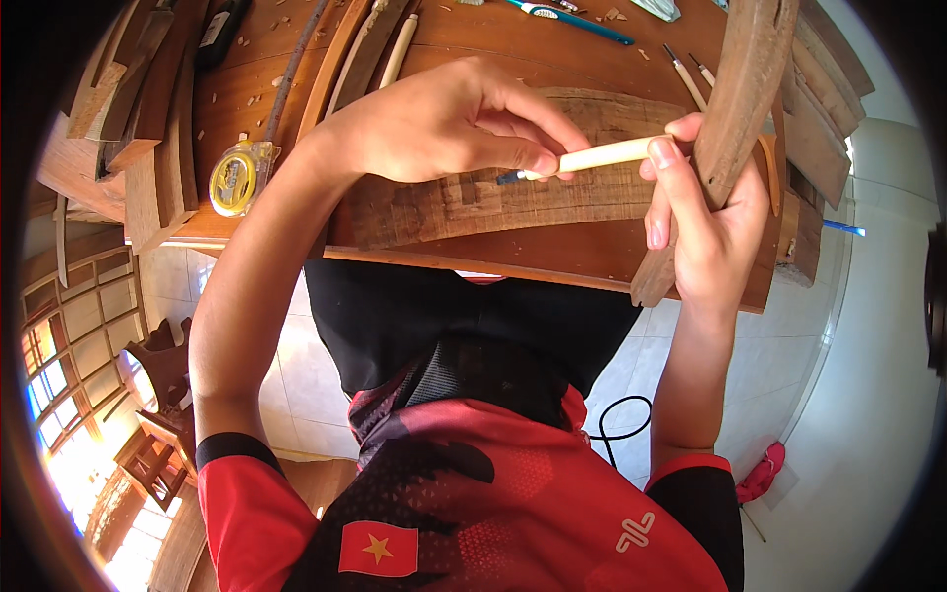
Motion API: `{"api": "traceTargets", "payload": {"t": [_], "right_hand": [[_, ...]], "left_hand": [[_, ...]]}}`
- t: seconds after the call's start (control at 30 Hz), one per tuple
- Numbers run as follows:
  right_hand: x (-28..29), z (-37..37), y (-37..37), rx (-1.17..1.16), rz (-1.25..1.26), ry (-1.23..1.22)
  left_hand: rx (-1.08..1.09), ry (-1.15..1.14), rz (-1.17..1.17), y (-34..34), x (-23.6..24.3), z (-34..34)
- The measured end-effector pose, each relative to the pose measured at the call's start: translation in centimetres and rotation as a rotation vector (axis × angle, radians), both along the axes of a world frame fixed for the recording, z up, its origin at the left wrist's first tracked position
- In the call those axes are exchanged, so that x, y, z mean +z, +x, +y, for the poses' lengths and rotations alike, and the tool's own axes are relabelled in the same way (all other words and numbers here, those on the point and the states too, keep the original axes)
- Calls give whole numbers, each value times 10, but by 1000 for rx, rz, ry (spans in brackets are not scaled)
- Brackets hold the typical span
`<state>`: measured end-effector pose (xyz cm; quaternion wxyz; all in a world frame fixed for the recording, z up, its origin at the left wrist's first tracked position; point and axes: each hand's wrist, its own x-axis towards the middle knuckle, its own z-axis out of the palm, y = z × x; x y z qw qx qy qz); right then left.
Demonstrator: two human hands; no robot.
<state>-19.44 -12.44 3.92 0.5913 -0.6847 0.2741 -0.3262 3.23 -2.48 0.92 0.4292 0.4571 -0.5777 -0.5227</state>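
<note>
A carving chisel (612,155) with a pale wooden handle and a dark metal tip is held slantwise between my two hands, tip toward the left. The thumb and fingers of my left hand (424,123) close on it near the metal end. My right hand (725,232) pinches the butt of the handle between thumb and fingertips. A thick brown wooden bar (750,89) also passes through the right hand's grip, its lower end showing below the hand. Beneath the chisel lies a curved brown board (424,212) with small cut marks, partly covered by my left hand.
A yellow tape measure (234,183) lies at the table's left, near long wooden strips (335,59). More wood-handled tools (688,81) and a teal-handled tool (582,25) lie at the back among shavings. Boards (819,128) are stacked on the right. A black cable (626,400) loops over the floor.
</note>
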Motion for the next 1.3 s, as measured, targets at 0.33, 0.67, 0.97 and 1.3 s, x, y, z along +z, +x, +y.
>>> {"api": "traceTargets", "payload": {"t": [0.33, 0.67, 0.97, 1.3], "right_hand": [[4, 2, 0, 15, 6, -20], [7, 26, -101, 18, 280, 47], [11, 53, -119, 80, 532, 147], [-2, 59, -117, -218, 159, 352]], "left_hand": [[3, 19, -11, 1, 2, 1], [-18, 75, -41, 2, 6, -2], [1, 81, -60, 1, 3, -1], [-6, 111, -170, -1, 7, 0]]}}
